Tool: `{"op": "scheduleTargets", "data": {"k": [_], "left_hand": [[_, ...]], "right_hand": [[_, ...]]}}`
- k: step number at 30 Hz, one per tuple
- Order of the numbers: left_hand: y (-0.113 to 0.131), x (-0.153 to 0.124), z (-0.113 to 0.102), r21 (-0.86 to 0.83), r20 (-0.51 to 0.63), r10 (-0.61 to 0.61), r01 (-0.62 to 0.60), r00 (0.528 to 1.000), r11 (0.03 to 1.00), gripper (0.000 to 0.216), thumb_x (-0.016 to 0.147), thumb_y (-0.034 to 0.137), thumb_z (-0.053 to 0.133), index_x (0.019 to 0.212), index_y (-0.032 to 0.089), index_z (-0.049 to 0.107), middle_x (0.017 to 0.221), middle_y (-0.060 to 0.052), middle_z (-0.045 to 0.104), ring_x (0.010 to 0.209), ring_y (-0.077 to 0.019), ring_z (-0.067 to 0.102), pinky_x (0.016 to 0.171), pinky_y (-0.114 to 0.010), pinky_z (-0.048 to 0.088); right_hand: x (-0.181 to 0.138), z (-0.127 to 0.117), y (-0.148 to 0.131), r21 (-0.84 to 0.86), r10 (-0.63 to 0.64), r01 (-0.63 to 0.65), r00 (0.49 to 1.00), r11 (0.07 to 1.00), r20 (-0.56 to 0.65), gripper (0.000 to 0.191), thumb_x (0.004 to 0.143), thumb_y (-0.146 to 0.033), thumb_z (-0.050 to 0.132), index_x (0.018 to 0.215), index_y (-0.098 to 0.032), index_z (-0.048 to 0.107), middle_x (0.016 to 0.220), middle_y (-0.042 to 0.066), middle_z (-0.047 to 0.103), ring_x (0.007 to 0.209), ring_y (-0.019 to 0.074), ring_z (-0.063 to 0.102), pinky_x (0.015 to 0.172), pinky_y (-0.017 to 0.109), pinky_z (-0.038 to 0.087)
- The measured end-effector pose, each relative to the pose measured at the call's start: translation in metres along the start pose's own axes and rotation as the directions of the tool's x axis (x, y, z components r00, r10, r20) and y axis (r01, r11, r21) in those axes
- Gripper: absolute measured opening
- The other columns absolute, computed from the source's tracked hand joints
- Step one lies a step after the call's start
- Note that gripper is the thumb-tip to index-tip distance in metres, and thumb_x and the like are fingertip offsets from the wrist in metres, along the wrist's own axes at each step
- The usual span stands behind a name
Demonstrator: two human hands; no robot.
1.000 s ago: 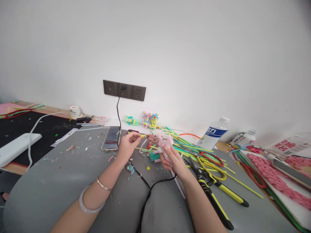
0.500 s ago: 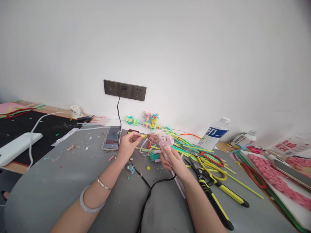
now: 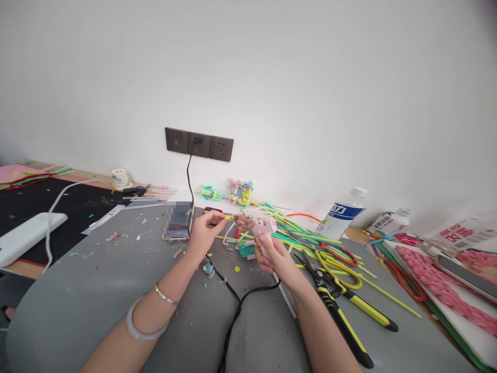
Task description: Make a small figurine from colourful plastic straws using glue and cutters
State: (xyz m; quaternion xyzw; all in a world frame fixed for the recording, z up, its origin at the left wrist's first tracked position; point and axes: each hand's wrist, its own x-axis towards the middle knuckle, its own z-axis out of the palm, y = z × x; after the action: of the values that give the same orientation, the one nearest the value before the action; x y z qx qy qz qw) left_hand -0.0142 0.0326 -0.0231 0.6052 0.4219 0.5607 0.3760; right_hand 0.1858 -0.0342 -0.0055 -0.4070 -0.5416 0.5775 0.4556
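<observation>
My right hand [image 3: 272, 251] is wrapped round the handle of a pink glue gun [image 3: 264, 225], whose crusted brownish nozzle end points left. A black cord [image 3: 256, 291] runs from the bottom of its handle. Between the fingertips of my left hand [image 3: 207, 228] is a small yellow piece [image 3: 229, 217], close to the nozzle; whether they touch, I cannot tell. Behind my hands, small colourful figures [image 3: 246, 192] stand against the wall, and a green-yellow one [image 3: 210, 192] lies beside them.
Coloured pipe cleaners [image 3: 295, 228] lie heaped behind my right hand. Pliers [image 3: 337, 298] with yellow-black handles and yellow-handled scissors [image 3: 349, 272] rest at right. A white bottle [image 3: 344, 212] stands at the back. Left is a phone [image 3: 179, 221]; scraps dot the grey table [image 3: 116, 280].
The glue gun has turned slightly in my right hand and shifted a touch to the left. My left hand stays nearly still with the yellow piece.
</observation>
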Motion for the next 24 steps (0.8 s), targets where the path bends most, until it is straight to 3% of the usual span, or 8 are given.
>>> {"op": "scheduleTargets", "data": {"k": [24], "left_hand": [[-0.0010, 0.0004, -0.0006, -0.014, -0.006, 0.011, -0.011, 1.000, 1.000, 0.018, 0.078, 0.036, 0.070, 0.080, 0.018, 0.069, 0.078, -0.005, 0.070, 0.075, -0.0194, 0.066, 0.070, -0.029, 0.050]], "right_hand": [[0.0000, 0.0029, -0.0014, -0.081, -0.018, 0.018, 1.000, 0.997, 0.003, 0.048, 0.087, -0.067, 0.054, 0.077, -0.023, 0.039, 0.051, -0.012, 0.032, 0.040, 0.0049, 0.021, 0.037, 0.020, 0.021]]}}
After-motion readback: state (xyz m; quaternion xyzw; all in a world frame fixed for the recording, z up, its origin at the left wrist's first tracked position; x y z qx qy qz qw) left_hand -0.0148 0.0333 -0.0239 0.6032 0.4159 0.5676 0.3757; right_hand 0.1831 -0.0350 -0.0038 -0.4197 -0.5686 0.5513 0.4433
